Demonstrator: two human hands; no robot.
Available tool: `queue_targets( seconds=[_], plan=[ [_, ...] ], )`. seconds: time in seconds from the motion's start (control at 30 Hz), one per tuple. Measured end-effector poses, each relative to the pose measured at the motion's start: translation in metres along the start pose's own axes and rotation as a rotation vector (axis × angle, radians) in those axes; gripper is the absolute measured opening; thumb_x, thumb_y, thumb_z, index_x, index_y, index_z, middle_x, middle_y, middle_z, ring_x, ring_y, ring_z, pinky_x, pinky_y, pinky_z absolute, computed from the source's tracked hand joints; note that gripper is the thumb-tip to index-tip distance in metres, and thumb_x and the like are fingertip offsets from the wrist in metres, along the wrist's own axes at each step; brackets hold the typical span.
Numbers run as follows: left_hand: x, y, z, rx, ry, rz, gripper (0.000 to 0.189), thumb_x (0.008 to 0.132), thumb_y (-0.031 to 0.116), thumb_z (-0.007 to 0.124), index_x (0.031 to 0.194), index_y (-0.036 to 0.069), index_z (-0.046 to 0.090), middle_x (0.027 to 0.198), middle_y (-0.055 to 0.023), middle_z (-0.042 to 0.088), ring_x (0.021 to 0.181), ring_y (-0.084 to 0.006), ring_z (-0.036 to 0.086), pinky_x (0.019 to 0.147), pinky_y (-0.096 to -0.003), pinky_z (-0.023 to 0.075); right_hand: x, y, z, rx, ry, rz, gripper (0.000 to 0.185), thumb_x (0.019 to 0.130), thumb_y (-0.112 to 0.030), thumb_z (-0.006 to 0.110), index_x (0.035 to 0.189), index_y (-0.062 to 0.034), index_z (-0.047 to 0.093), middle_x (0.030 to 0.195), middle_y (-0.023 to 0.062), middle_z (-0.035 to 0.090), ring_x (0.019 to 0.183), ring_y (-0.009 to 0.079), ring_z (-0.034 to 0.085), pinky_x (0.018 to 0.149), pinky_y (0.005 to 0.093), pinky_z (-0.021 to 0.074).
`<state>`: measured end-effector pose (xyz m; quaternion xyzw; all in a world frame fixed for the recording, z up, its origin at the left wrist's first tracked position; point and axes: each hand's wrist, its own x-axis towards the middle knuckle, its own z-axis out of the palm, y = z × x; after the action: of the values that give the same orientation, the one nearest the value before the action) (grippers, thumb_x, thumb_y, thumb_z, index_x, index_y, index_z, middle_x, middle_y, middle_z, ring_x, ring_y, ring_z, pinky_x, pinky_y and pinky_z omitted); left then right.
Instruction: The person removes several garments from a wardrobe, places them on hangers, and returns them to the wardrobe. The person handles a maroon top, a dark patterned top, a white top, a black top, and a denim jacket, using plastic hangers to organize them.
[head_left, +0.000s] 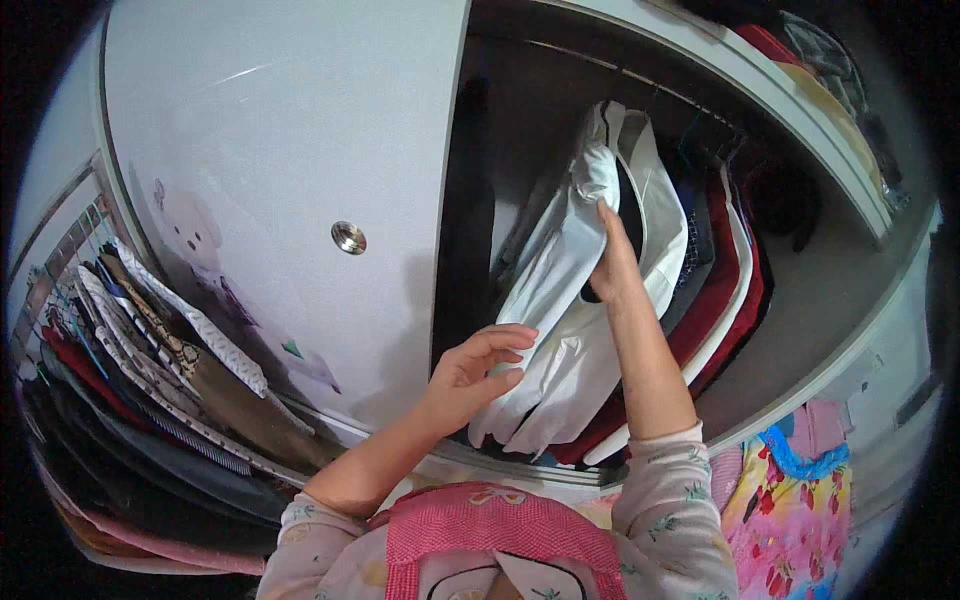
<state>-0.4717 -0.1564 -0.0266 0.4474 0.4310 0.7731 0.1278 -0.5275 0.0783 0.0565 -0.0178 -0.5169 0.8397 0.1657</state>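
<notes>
A white garment (559, 270), perhaps a jacket or a cloth cover, hangs in the wardrobe in front of me. My right hand (617, 259) grips its upper part, the thumb lying on the white fabric and the other fingers hidden behind it. Lower down, my left hand (484, 364) has its fingers apart and curved beside the same garment; I cannot tell whether the fingertips touch it. Behind and to the right hangs a second pale piece (664, 225), with a dark opening between the two.
A metal rail (652, 84) crosses the wardrobe, with dark red garments (709, 307) at right. The white sliding door (300, 120) has a round metal pull (349, 238). At left, a rack holds several clothes (187, 360). A colourful printed garment (795, 517) is at lower right.
</notes>
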Motion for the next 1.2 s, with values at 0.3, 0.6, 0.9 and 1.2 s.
queue_targets(
  seconds=[0.3, 0.6, 0.9, 1.2],
  plan=[
    [-0.009, -0.018, 0.015, -0.030, 0.068, -0.105, 0.024, 0.084, 0.003, 0.058, 0.108, 0.004, 0.060, 0.119, -0.0082, 0.054, 0.110, -0.0167, 0.051, 0.092, -0.0320, 0.0412, -0.068, 0.038, -0.050, -0.721, 0.098, -0.403, 0.049, 0.086, -0.022, 0.061, 0.127, -0.0038, 0.043, 0.120, 0.0129, 0.049, 0.105, 0.0216, 0.051, 0.077, 0.0278, 0.0449],
    [-0.024, -0.025, 0.014, -0.015, 0.126, -0.139, 0.022, 0.085, 0.004, 0.058, 0.107, 0.002, 0.061, 0.111, -0.0081, 0.059, 0.104, -0.0165, 0.055, 0.090, -0.0311, 0.0422, -0.011, 0.086, -0.053, -1.652, 0.103, -0.651, 0.072, 0.071, -0.014, 0.067, 0.135, -0.0054, 0.034, 0.136, 0.0214, 0.033, 0.126, 0.0421, 0.028, 0.098, 0.0539, 0.0313],
    [-0.046, -0.008, -0.002, -0.093, 0.245, -0.147, 0.019, 0.086, 0.002, 0.057, 0.105, 0.002, 0.059, 0.102, -0.0074, 0.063, 0.098, -0.0145, 0.057, 0.088, -0.0286, 0.0425, 0.105, 0.097, -0.089, -0.702, -0.036, 0.040, 0.030, 0.080, -0.007, 0.059, 0.110, -0.0038, 0.060, 0.095, 0.0068, 0.063, 0.081, 0.0177, 0.058, 0.077, 0.0274, 0.0456],
    [-0.048, -0.011, -0.009, -0.066, 0.315, -0.140, 0.016, 0.087, 0.002, 0.057, 0.102, 0.002, 0.059, 0.098, -0.0080, 0.063, 0.095, -0.0155, 0.058, 0.085, -0.0293, 0.0450, 0.040, 0.106, -0.081, -0.982, 0.550, -0.802, 0.058, 0.073, -0.003, 0.055, 0.128, 0.0045, 0.037, 0.129, 0.0227, 0.042, 0.121, 0.0381, 0.038, 0.105, 0.0401, 0.0250]
  ],
)
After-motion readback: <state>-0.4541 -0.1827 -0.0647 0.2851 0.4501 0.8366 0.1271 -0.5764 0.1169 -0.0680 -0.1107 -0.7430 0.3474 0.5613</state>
